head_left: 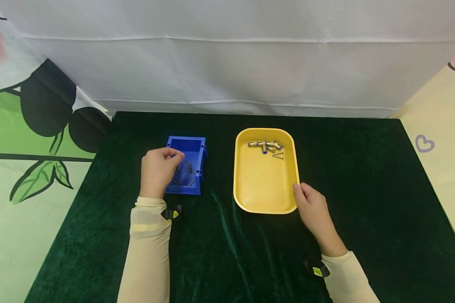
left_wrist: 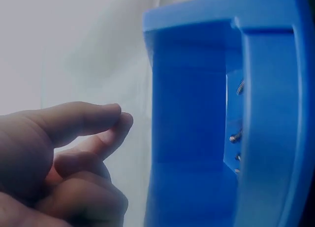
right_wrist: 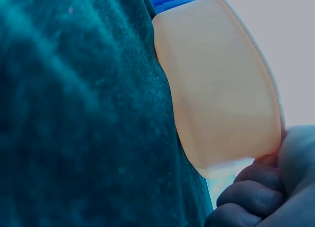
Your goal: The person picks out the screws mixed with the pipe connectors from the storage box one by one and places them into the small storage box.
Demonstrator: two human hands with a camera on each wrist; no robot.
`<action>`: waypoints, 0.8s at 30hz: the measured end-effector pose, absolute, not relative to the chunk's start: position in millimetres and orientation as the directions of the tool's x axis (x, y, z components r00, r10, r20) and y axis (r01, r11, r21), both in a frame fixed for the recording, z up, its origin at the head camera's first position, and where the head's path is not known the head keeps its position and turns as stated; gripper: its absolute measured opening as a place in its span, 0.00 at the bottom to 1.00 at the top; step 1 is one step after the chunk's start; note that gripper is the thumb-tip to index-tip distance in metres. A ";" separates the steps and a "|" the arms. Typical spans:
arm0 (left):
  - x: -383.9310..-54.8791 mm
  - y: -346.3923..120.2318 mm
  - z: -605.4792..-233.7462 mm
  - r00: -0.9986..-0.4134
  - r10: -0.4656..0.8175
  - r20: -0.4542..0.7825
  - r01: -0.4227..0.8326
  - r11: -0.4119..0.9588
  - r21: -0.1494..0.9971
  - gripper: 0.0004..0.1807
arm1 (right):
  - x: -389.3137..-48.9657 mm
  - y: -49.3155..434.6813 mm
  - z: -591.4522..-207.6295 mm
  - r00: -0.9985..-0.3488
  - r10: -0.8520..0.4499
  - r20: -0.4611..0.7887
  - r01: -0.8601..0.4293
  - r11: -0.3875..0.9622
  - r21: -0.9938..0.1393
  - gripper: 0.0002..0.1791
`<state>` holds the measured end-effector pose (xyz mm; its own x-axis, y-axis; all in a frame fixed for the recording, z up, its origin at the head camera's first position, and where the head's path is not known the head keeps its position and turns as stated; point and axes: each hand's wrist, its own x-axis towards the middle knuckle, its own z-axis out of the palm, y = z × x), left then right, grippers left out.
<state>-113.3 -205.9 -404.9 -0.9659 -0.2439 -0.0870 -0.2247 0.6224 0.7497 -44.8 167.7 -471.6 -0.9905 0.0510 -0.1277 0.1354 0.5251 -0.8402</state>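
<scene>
Over the left side of a blue plastic bin (head_left: 187,190) is my left hand (head_left: 160,168). Its thumb and index fingertip meet, the other fingers are curled, and nothing shows between the fingertips in the left wrist view. Several small screws (head_left: 188,166) lie on the bin's floor, partly behind the hand. My right hand (head_left: 314,206) pinches the right rim of a yellow tray (head_left: 265,185) near its front corner, thumb on top. At the tray's far end lie several brass fittings (head_left: 264,147) with blue ends, and a few thin screws (head_left: 278,157) beside them.
A dark green velvet cloth (head_left: 227,252) covers the table. Bin and tray stand apart, with a strip of cloth between them. White fabric (head_left: 227,75) hangs behind the table's back edge, and printed panels (head_left: 436,176) flank both sides.
</scene>
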 end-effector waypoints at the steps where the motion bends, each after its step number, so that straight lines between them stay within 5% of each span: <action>1: -113.8 -203.9 -404.3 -0.968 -0.237 -0.087 -0.220 0.621 0.752 0.13 | -45.4 167.9 -472.0 -0.990 0.051 -0.129 0.136 0.525 -0.840 0.27; 24: -138.5 -92.5 -386.6 -0.997 0.066 0.044 0.074 0.570 0.818 0.10 | -51.8 171.3 -482.0 -0.991 0.055 -0.126 0.135 0.537 -0.833 0.24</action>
<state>-138.5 -92.5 -386.6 -0.9969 0.0660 0.0438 0.0737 0.5699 0.8184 -51.8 171.3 -482.0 -0.9906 0.0546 -0.1255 0.1351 0.5366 -0.8329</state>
